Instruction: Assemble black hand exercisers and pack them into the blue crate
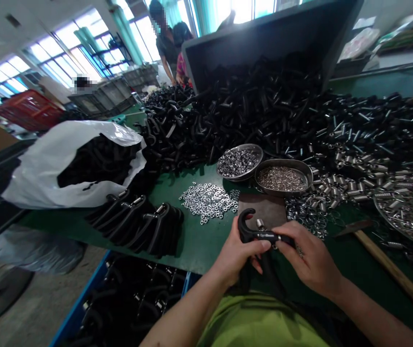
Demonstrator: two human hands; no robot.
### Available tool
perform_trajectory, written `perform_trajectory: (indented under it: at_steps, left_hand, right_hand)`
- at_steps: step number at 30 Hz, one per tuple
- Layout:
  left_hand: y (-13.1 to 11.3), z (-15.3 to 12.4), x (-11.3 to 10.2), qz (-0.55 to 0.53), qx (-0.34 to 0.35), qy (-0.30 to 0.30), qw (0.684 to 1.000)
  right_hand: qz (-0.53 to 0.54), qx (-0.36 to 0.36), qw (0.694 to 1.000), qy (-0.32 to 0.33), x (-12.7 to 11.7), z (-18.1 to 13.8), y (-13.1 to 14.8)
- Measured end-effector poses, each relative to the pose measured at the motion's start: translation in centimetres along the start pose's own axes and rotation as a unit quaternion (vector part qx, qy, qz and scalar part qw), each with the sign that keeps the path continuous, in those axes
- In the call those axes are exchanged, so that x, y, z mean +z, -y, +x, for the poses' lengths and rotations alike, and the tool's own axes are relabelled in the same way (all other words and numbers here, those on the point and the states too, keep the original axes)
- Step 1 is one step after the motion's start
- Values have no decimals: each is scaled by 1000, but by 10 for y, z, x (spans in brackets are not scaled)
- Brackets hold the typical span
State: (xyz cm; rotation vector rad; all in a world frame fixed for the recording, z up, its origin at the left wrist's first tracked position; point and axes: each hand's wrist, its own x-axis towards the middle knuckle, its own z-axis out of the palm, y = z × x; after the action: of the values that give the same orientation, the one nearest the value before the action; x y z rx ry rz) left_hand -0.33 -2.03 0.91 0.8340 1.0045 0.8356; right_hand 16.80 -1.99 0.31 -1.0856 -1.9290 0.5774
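Note:
My left hand [236, 253] and my right hand [309, 258] both grip a black hooked handle part [255, 234] with white lettering, held over the near edge of the green table [199, 243]. My left fingers wrap its curved end. My right thumb and fingers pinch the other end, where a small metal piece shows. A small metal spring [260, 223] stands on a brown pad [266, 209] just behind the part. A heap of loose nuts [209, 199] lies further back to the left.
Two metal dishes [240, 161] [282, 178] of small hardware sit behind the pad. A huge pile of black handles [264, 111] spills from a tipped bin. Springs [354, 180], a hammer [387, 262], a white bag [47, 168], stacked assembled handles [137, 224], a blue crate [127, 299]. People stand far back.

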Motion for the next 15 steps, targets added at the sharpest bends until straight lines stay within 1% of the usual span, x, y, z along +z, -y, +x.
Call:
perform_trajectory:
  at_steps: [1,2,3,4,5,6,7,8,9,10,12,15]
  left_hand:
    - [-1,0,-2,11,-3,7,1000]
    - [-2,0,-5,34,6,7,999]
    - [-3,0,-7,71,28,-5,997]
    - [-4,-1,-8,116,59,-23,991]
    - [-6,-1,-10,163,89,-40,982]
    - [-7,-2,-11,206,113,-50,971]
    - [-9,-2,-12,242,128,-49,961]
    - [-9,-2,-13,270,132,-37,953]
    - [-10,-2,-13,291,128,-19,948]
    - [-9,-2,-13,305,124,-7,944]
    - [-5,-1,-12,309,128,-15,942]
    - [4,-1,-11,268,151,-61,950]
  right_hand:
    - [2,18,1000,-4,0,-3,-3]
    - [13,60,998,2,2,-6,-6]
    - [37,121,992,22,4,-8,-9]
    - [74,191,977,58,6,-9,-11]
    - [121,254,954,101,8,-8,-14]
    - [171,300,928,143,10,-6,-15]
    - [214,324,904,179,11,-2,-17]
    - [243,329,888,207,13,3,-17]
    - [257,323,882,226,14,8,-16]
    - [259,311,884,234,15,13,-15]
    - [233,281,906,215,19,22,-10]
    - [113,250,953,127,26,26,-1]
